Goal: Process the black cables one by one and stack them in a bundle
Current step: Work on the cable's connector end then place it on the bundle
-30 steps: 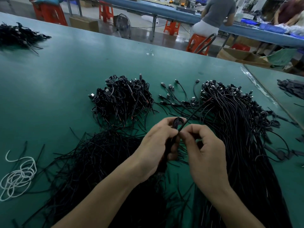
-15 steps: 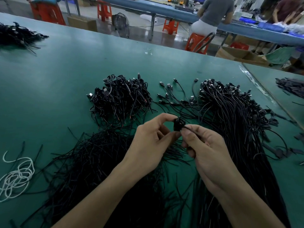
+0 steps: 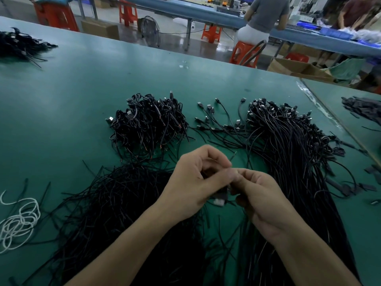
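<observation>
My left hand (image 3: 193, 182) and my right hand (image 3: 261, 201) meet over the middle of the green table (image 3: 82, 96), fingers closed together on one coiled black cable (image 3: 221, 196) whose light connector end shows below the fingers. Most of that cable is hidden by my fingers. A heap of bundled black cables (image 3: 148, 122) lies just beyond my hands to the left. A long sheaf of loose black cables (image 3: 288, 153) with connectors at the far end lies to the right. A spread of thin black ties (image 3: 115, 203) lies under my left forearm.
A tangle of white cord (image 3: 18, 223) sits at the left edge. Another black cable pile (image 3: 18, 45) lies far left. Flat black pieces (image 3: 362, 108) lie on the neighbouring table at right. People sit at benches beyond, with orange stools (image 3: 244, 52) and cardboard boxes (image 3: 296, 67).
My hands have dropped slightly toward me and closed tighter around the small coil. The cable's tail no longer trails out to the right sheaf.
</observation>
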